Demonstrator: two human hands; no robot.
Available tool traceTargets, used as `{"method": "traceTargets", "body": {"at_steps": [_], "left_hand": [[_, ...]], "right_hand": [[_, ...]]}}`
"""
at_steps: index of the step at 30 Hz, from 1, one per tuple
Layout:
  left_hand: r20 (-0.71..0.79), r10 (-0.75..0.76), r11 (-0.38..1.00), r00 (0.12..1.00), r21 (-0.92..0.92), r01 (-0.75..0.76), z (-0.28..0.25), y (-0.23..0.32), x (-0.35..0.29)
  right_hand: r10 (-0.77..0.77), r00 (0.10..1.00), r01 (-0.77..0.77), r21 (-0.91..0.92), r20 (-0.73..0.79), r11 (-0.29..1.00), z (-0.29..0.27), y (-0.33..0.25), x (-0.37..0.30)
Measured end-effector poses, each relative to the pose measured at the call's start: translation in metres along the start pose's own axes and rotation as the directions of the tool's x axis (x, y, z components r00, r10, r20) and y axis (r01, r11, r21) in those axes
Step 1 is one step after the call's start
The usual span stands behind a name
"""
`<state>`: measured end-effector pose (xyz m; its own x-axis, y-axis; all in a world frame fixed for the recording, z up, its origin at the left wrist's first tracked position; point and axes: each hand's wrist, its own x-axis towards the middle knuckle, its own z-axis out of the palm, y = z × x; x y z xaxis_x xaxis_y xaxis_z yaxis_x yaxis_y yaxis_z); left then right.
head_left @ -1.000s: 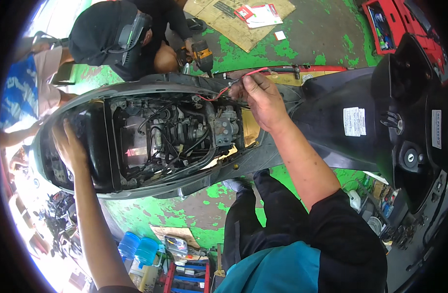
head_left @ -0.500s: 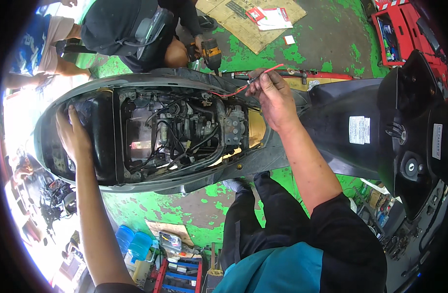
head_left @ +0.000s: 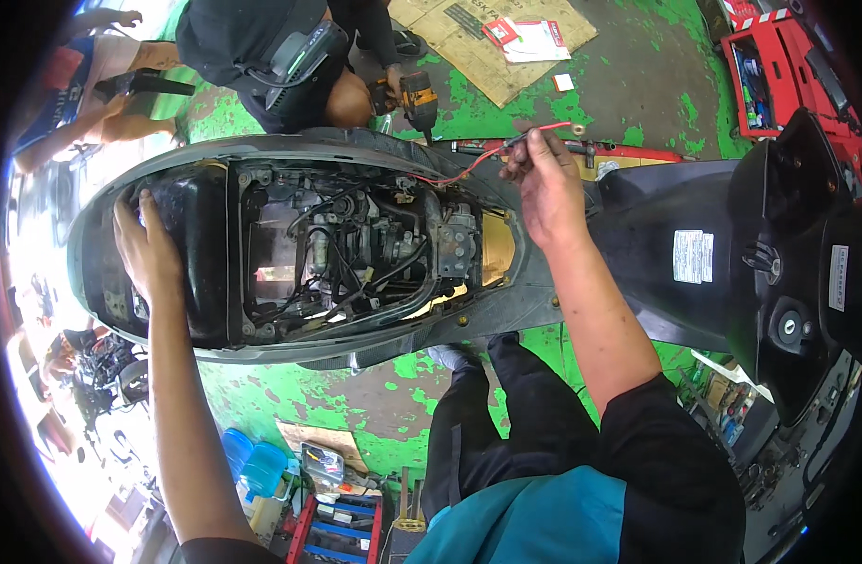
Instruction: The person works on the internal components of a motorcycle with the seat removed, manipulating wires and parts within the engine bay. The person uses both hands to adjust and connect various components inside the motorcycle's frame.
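Observation:
A black scooter with its seat area uncovered shows its engine point(head_left: 356, 244), with hoses and cables around it. My left hand point(head_left: 152, 249) lies with fingers stretched on the dark rounded tank point(head_left: 203, 282) at the rear of the frame. Over the far side of the footboard, my right hand point(head_left: 551, 193) pinches a thin red wire point(head_left: 459, 177) between thumb and fingers. One part of the wire runs left into the engine bay; its short end sticks out to the right of my fingertips.
Across the scooter a crouching person in black holds an orange and black power drill point(head_left: 419, 103) against the body's far side. Cardboard point(head_left: 506, 85) lies beyond, near a red tool cabinet point(head_left: 778, 70). Blue water jugs point(head_left: 262, 470) and a red rack point(head_left: 341, 526) stand at lower left.
My right hand has moved slightly right and up with the red wire. My left hand stays on the tank. At far left, another person has shifted, and a dark elongated object now shows at their hand.

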<state>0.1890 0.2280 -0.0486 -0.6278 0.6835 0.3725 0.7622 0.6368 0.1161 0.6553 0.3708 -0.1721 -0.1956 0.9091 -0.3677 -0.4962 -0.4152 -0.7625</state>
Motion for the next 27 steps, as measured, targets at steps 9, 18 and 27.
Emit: {"method": "traceTargets", "body": {"at_steps": [9, 18, 27], "left_hand": [[0.000, 0.000, 1.000, 1.000, -0.004, 0.000, -0.003, 0.009, -0.002], [-0.005, -0.015, 1.000, 1.000, 0.009, 0.015, -0.006, 0.017, -0.003], [0.006, -0.007, 1.000, 1.000, -0.023, 0.007, -0.005, 0.015, -0.004]], "right_hand": [[0.159, 0.978, -0.154, 0.048, -0.136, 0.987, 0.001, 0.006, 0.015], [0.171, 0.937, -0.144, 0.111, -0.303, 0.983, -0.036, 0.029, 0.049], [0.223, 0.914, -0.176, 0.165, -0.338, 0.970, -0.037, 0.033, 0.050]]}}
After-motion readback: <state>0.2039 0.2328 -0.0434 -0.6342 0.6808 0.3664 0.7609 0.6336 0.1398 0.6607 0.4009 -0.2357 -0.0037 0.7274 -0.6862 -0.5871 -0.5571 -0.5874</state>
